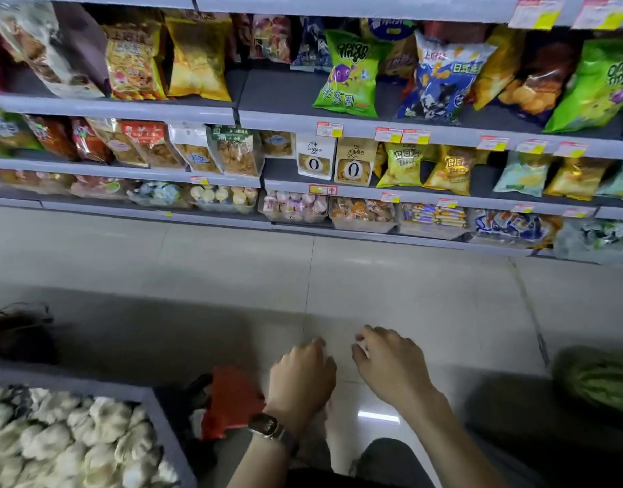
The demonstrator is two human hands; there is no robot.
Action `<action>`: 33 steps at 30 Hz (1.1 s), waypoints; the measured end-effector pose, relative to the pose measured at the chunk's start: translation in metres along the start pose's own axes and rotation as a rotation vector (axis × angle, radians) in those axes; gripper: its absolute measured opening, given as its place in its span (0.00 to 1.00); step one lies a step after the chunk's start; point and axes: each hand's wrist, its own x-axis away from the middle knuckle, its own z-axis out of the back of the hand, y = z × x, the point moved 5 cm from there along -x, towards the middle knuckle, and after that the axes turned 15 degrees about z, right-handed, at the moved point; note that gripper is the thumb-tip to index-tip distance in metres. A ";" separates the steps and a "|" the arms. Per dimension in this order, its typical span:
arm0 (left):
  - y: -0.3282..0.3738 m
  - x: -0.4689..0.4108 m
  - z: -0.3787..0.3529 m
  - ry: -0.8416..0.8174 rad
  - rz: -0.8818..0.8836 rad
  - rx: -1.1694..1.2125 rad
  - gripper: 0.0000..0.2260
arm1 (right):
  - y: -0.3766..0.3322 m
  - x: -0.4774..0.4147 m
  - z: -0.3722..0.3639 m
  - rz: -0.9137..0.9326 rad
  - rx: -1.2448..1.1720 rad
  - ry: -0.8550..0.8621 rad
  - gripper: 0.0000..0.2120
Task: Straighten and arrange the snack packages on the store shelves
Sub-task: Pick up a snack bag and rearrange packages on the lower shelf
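Observation:
Store shelves [303, 119] hold snack packages in rows. On the upper shelf a green chip bag [348, 75] leans beside a blue and white bag [443, 79]; yellow bags [197, 58] stand to the left. The shelf below has two pouches marked "0" [332, 163] and small yellow bags [403, 165]. My left hand [301, 378], with a watch on the wrist, and my right hand [387, 361] hang low over the tiled floor, far from the shelves. Both have loosely curled fingers and hold nothing.
Clear tubs of wrapped sweets [362, 213] line the bottom shelf. A grey bin of white wrapped items [74, 438] stands at the lower left, with a red package [229, 399] beside it. A green object [598, 378] lies at the right edge. Pale floor tiles [373, 283] stretch between.

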 end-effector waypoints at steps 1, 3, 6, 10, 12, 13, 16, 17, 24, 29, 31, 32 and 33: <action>0.007 -0.021 0.011 0.006 -0.008 -0.008 0.14 | 0.006 -0.021 0.007 -0.004 -0.001 0.017 0.13; 0.022 -0.062 0.031 0.031 -0.025 -0.043 0.15 | 0.021 -0.062 0.021 -0.010 0.001 0.053 0.12; 0.048 -0.122 0.056 0.061 -0.036 -0.051 0.17 | 0.047 -0.119 0.038 -0.005 -0.057 0.102 0.14; 0.084 -0.197 0.082 0.149 -0.070 0.017 0.19 | 0.089 -0.191 0.050 0.021 -0.167 0.182 0.14; 0.099 -0.234 0.092 0.219 -0.106 0.081 0.19 | 0.113 -0.224 0.052 0.013 -0.229 0.236 0.14; 0.106 -0.254 0.096 0.251 -0.119 0.119 0.19 | 0.126 -0.240 0.051 0.011 -0.256 0.264 0.14; 0.122 -0.314 0.105 0.337 -0.136 0.219 0.18 | 0.163 -0.285 0.049 -0.009 -0.380 0.359 0.13; 0.127 -0.334 0.108 0.359 -0.140 0.256 0.18 | 0.176 -0.300 0.047 -0.019 -0.447 0.395 0.13; 0.151 -0.462 0.108 0.480 -0.227 0.357 0.27 | 0.254 -0.403 0.022 -0.219 -0.849 0.611 0.17; 0.164 -0.535 0.119 0.531 -0.190 0.636 0.26 | 0.281 -0.463 0.009 -0.373 -1.067 0.721 0.26; 0.163 -0.557 0.124 0.553 -0.083 0.807 0.25 | 0.290 -0.480 0.008 -0.401 -1.092 0.783 0.27; 0.162 -0.568 0.126 0.557 -0.026 0.888 0.25 | 0.293 -0.487 0.009 -0.410 -1.086 0.815 0.27; 0.161 -0.575 0.128 0.544 0.024 0.962 0.24 | 0.295 -0.493 0.009 -0.422 -1.081 0.838 0.26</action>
